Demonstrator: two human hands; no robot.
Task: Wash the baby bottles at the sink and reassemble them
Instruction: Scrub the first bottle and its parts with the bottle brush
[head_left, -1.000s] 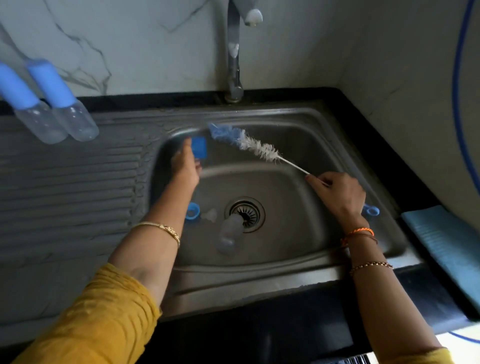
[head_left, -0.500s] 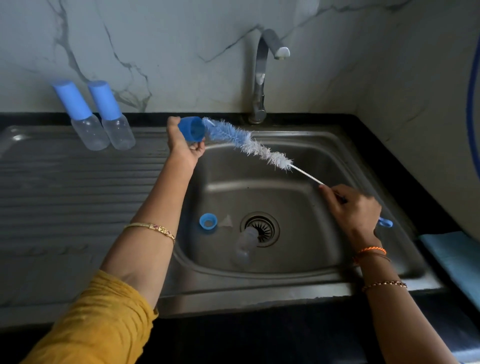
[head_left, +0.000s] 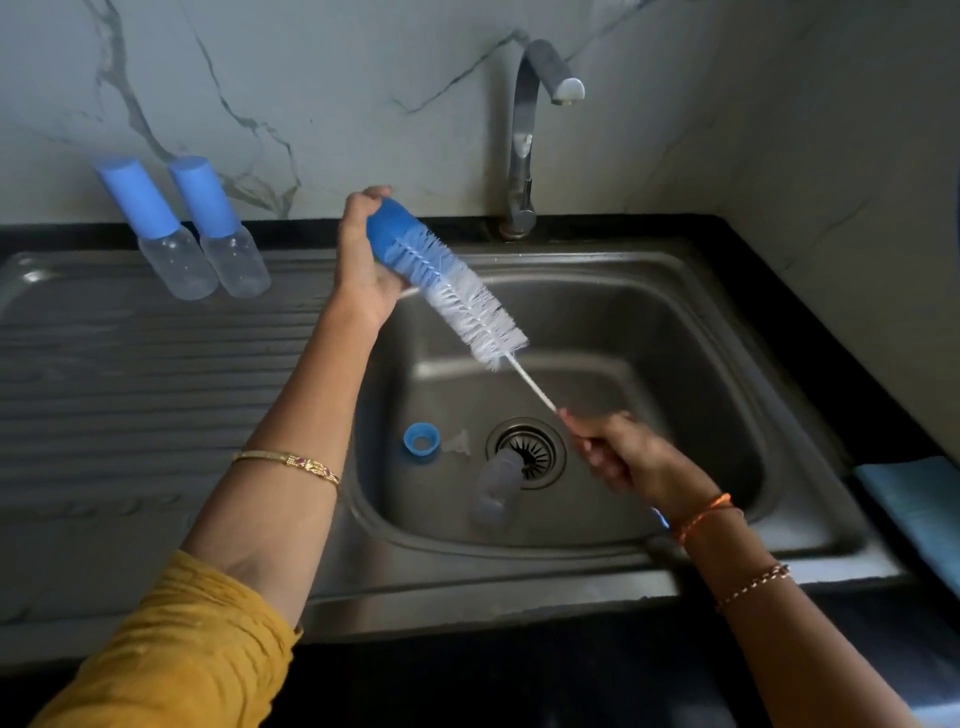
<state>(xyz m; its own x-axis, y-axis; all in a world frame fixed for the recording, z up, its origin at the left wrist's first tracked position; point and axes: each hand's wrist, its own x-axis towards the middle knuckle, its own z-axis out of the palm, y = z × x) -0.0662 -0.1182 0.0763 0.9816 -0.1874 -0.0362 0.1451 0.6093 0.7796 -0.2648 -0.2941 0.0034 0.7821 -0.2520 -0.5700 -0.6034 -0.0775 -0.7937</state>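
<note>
Left hand grips a blue cap above the sink's back left corner; right hand clamps the handle of the bottle brush, bristles inside the cap. Two capped bottles stand on the drainboard's back edge, apparently finished. One bottle, a ring and a nipple lie unassembled by the drain.

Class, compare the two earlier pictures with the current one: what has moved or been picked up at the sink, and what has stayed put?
The left hand lifted the blue cap out of the basin and holds it up. The right hand pushed the bottle brush into the cap. Unchanged: two capped bottles on the drainboard; blue ring and clear bottle by the drain; tap off.
</note>
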